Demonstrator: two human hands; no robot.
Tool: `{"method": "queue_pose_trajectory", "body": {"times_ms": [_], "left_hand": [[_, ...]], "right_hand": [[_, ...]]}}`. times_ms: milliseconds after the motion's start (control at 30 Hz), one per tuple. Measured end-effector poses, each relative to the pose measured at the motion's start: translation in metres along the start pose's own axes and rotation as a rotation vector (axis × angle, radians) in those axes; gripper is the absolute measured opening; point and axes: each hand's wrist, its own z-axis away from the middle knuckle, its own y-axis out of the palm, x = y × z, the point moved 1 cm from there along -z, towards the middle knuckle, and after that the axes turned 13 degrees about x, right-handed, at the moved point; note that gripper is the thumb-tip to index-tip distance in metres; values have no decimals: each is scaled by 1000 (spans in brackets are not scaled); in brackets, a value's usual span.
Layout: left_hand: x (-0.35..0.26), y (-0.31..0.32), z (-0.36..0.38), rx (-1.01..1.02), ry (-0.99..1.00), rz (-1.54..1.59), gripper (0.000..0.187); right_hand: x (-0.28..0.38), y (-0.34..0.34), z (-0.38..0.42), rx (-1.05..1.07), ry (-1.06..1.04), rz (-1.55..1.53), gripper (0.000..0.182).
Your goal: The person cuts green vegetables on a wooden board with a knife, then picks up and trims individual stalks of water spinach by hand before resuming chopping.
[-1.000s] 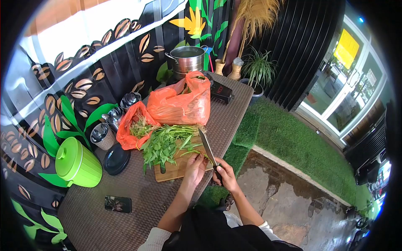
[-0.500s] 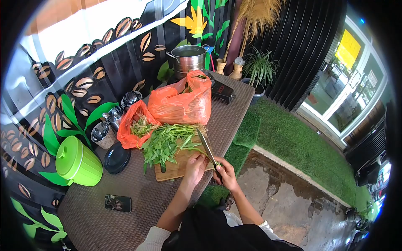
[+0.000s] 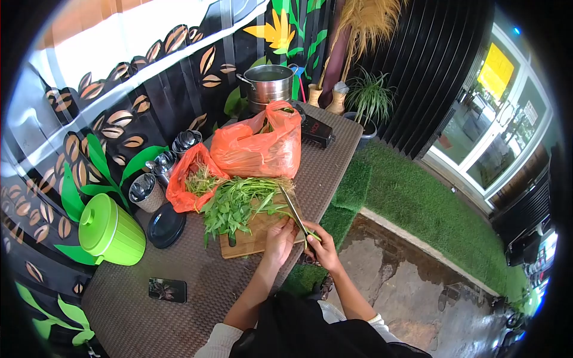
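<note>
My right hand [image 3: 324, 247] grips a kitchen knife [image 3: 292, 206] by its dark handle, the blade pointing up and away over the board's right side. Close beside it, my left hand [image 3: 279, 240] is closed in a pinch on a thin green stem, mostly hidden by the fingers. A bit of green stem [image 3: 313, 235] also shows at my right fingers, near the knife's handle. Both hands are at the near right edge of a wooden cutting board [image 3: 243, 246]. A heap of leafy greens [image 3: 230, 209] covers the board's far left part.
Behind the greens stand a large orange plastic bag [image 3: 256, 149] and a smaller one [image 3: 184, 179] holding rooty trimmings. A steel pot [image 3: 268, 89] is farther back. To the left are cutlery cups [image 3: 146, 191], a black plate [image 3: 167, 227], a green lidded container [image 3: 112, 230] and a phone [image 3: 168, 290].
The knife has shifted slightly to the left and its blade looks narrower, turned more edge-on. The green stem at my hands has changed position. My left hand has barely moved.
</note>
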Motion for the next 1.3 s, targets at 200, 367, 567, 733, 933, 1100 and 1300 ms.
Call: {"method": "queue_pose_trajectory", "body": {"times_ms": [200, 367, 567, 733, 933, 1100, 1300], "left_hand": [[-3, 0, 2, 14, -3, -56, 12], [-16, 3, -4, 11, -14, -30, 13], [-22, 5, -7, -28, -18, -14, 14], [-20, 8, -6, -42, -12, -12, 13], [-20, 7, -5, -20, -27, -37, 11], [-18, 6, -3, -17, -30, -36, 9], [-14, 1, -3, -29, -63, 10, 10]], "right_hand": [[-6, 0, -1, -22, -51, 9, 33], [-4, 0, -1, -11, -58, -46, 33], [4, 4, -1, 5, -22, -44, 34], [4, 6, -2, -12, -37, -30, 37], [-4, 4, -2, -13, -57, -14, 36], [-6, 4, -1, -33, -61, -31, 36], [-7, 5, 1, -59, -61, -14, 36]]}}
